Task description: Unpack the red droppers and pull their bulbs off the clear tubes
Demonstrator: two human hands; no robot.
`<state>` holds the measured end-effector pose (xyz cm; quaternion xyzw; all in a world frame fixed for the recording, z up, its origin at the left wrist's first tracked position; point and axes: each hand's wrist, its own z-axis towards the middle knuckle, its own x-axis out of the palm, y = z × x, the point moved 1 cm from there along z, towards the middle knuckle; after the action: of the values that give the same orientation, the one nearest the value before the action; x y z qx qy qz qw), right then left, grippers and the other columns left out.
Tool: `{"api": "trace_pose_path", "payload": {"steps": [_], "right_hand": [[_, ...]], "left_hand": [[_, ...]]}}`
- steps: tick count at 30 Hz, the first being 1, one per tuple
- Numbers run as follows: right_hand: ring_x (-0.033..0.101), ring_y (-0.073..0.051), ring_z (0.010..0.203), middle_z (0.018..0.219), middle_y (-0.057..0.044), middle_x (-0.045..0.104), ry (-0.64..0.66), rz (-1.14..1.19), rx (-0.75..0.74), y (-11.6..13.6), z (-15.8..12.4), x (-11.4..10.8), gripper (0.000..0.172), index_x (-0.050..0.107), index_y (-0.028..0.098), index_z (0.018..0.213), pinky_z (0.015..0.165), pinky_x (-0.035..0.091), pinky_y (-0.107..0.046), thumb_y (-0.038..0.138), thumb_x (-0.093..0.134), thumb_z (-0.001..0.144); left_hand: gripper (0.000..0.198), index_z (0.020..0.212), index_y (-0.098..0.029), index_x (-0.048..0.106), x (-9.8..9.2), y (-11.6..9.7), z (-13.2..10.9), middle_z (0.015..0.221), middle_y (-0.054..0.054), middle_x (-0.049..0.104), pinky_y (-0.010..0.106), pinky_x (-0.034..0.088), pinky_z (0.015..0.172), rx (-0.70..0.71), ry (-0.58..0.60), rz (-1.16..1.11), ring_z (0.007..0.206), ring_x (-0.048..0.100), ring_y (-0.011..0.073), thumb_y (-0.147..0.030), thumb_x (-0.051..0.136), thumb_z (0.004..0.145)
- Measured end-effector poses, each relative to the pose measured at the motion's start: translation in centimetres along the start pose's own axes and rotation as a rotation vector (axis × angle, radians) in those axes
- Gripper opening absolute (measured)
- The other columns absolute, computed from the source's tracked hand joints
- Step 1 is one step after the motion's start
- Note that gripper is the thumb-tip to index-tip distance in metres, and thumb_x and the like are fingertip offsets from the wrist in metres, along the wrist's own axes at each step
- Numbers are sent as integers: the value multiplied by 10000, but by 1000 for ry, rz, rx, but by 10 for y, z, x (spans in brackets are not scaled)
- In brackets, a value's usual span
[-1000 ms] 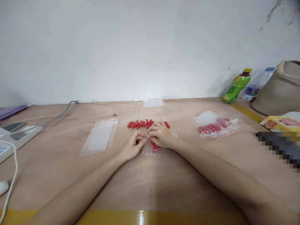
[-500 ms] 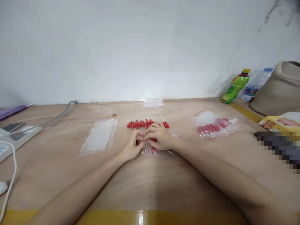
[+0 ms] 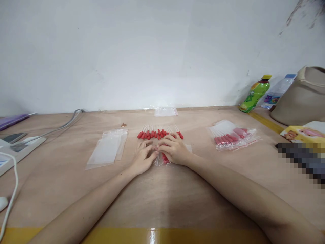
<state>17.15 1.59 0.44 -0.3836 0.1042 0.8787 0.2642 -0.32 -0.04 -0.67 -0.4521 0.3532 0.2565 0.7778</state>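
A clear zip-lock bag (image 3: pixel 159 160) lies on the table between my hands, with red-bulbed droppers (image 3: pixel 165 158) inside, partly covered by my fingers. My left hand (image 3: pixel 144 157) is closed at the bag's left edge, thumb toward the fingertips. Bent over the bag from the right, my right hand (image 3: pixel 175 149) has its fingers closed at the same edge. Just beyond them, a row of loose droppers (image 3: pixel 152 134) has red bulbs toward me and thin clear tubes pointing away. Flat bags (image 3: pixel 106 149) lie to the left; filled bags of droppers (image 3: pixel 228 137) are stacked to the right.
Another flat bag (image 3: pixel 166 112) lies by the wall. A green bottle (image 3: pixel 255 94), a clear bottle (image 3: pixel 279 90) and a beige container (image 3: pixel 301 98) stand at the back right. A white cable (image 3: pixel 15 183) runs along the left, near a phone (image 3: pixel 14 137).
My left fingers have spread slightly and shifted a little left. My right hand has moved slightly right and flattened over the bag. The other things are unchanged.
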Motion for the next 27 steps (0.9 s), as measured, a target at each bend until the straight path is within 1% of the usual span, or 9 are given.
{"api": "trace_pose_path", "payload": {"steps": [2, 5, 11, 16, 20, 21, 23, 25, 27], "right_hand": [[484, -159, 866, 893, -5, 655, -15, -25, -3, 0, 0, 1, 214, 637, 208, 781, 815, 279, -353, 155, 436, 832], [472, -162, 885, 918, -11, 648, -24, -56, -57, -1, -1, 3, 208, 627, 195, 783, 830, 272, -359, 129, 434, 824], [432, -183, 959, 964, -22, 616, 24, -43, -161, -3, 0, 8, 185, 599, 187, 818, 897, 248, -404, 92, 440, 804], [435, -190, 945, 956, -72, 563, 74, 137, -81, -4, 3, -2, 143, 593, 170, 799, 830, 338, -359, 123, 458, 806], [455, -176, 937, 952, -79, 536, 110, 299, 6, -6, 4, -19, 121, 582, 166, 811, 824, 371, -336, 145, 464, 826], [458, -174, 945, 968, -82, 532, 120, 333, 29, -7, 3, -22, 115, 580, 165, 817, 828, 375, -336, 148, 467, 828], [460, -175, 967, 1013, -87, 524, 142, 384, 62, -7, -1, -27, 105, 581, 169, 851, 842, 378, -339, 166, 478, 832], [460, -179, 983, 1050, -82, 521, 176, 400, 89, -6, -9, -30, 126, 582, 186, 926, 860, 376, -353, 200, 503, 829], [466, -185, 989, 1063, -75, 522, 203, 388, 138, -5, -19, -32, 204, 564, 207, 1014, 870, 376, -368, 233, 536, 814]], "left_hand": [[215, 780, -186, 619, 0, 0, 1, 1224, 80, 461, 497, 264, 1010, 40, 20, 49, 1229, 317, 257, -297, 441, 830], [245, 672, -168, 590, 1, -2, 2, 1238, 75, 464, 479, 260, 1030, 74, 11, 109, 1252, 292, 250, -269, 425, 821], [213, 746, -176, 616, 4, -5, 1, 1287, 56, 446, 528, 192, 1045, 55, 42, 190, 1266, 278, 255, -221, 413, 792], [201, 672, -164, 590, 0, 0, 2, 1244, 80, 479, 523, 210, 1032, -15, 41, 194, 1251, 307, 262, -187, 413, 764], [181, 589, -160, 539, -3, 2, 2, 1268, 85, 441, 540, 168, 1033, -32, 40, 162, 1260, 284, 279, -184, 441, 739], [164, 578, -159, 529, -3, 1, 2, 1247, 88, 450, 528, 188, 1029, -24, 30, 146, 1252, 290, 279, -182, 461, 726], [103, 587, -160, 515, -3, -1, 1, 1144, 94, 489, 476, 286, 990, -11, -17, 113, 1202, 343, 269, -169, 504, 690], [21, 651, -162, 524, -4, -3, -1, 997, 82, 509, 418, 378, 905, -8, -89, 105, 1087, 423, 249, -160, 540, 665], [62, 738, -161, 548, -4, -6, -4, 879, 55, 495, 372, 420, 821, 8, -152, 112, 942, 475, 217, -164, 552, 677]]}}
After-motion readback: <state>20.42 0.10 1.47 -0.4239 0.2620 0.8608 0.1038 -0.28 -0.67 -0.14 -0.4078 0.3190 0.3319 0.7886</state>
